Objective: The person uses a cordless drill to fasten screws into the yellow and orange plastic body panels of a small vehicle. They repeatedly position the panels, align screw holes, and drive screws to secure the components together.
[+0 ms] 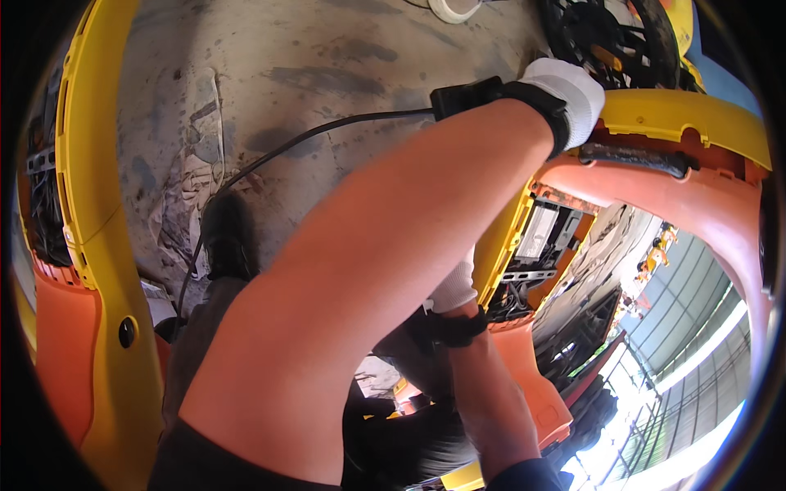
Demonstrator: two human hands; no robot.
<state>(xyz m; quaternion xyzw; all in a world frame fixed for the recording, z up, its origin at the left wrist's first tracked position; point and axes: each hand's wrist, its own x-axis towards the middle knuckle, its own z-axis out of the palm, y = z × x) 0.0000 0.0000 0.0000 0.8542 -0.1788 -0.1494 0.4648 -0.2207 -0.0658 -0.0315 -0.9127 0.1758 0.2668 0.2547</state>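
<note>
My left arm stretches across the middle of the head view. Its white-gloved left hand (571, 92) rests at the end of a curved yellow panel (667, 113), beside a black spoked wheel (610, 37). The fingers point away and cannot be made out. Around that wrist is a black strap with a small box (467, 96), from which a black cable (303, 139) runs. My right hand (455, 288), also in a white glove, is mostly hidden behind the left arm, close to a yellow-edged orange body part (524, 254). A dark band circles the right wrist.
A yellow and orange vehicle body (106, 270) stands along the left side. My dark shoe (229, 237) is on the stained concrete floor (303, 49), near torn paper scraps (192, 188). A smooth orange panel (696, 196) arches at the right. The cable crosses the floor.
</note>
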